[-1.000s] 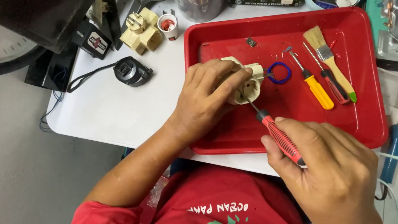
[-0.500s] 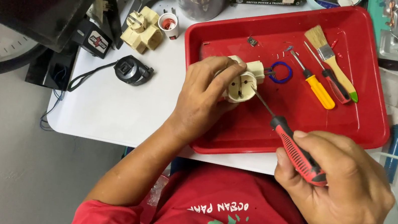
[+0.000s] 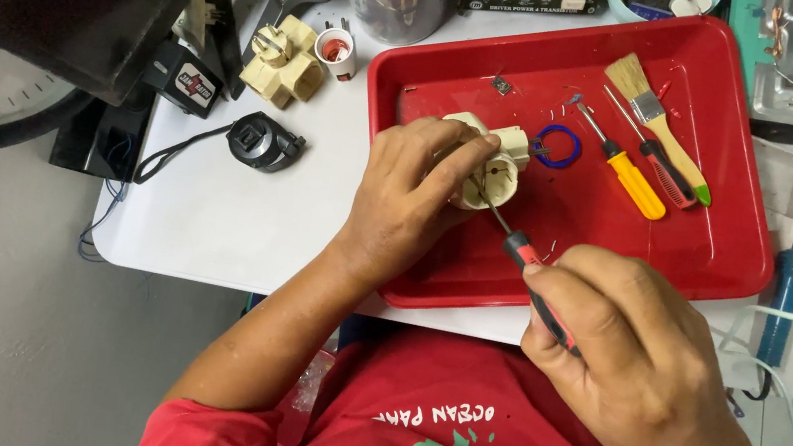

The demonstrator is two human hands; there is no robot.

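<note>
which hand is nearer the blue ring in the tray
Left. The left hand holds the cream socket adapter right beside the blue ring; the right hand is lower, gripping the red screwdriver.

Over a red tray (image 3: 714,262) on the white worktop (image 3: 245,225), the left hand (image 3: 414,200) grips a cream plug adapter (image 3: 496,170), while the right hand (image 3: 637,359) holds a red-handled screwdriver (image 3: 532,270) whose tip meets the adapter's face. In the tray lie a blue ring (image 3: 559,145) just beside the adapter, a yellow-handled screwdriver (image 3: 625,170), another red-handled one (image 3: 661,165) and a paintbrush (image 3: 656,119). Beside the tray sit a second cream adapter (image 3: 283,63) and a black plug (image 3: 260,141)
</note>
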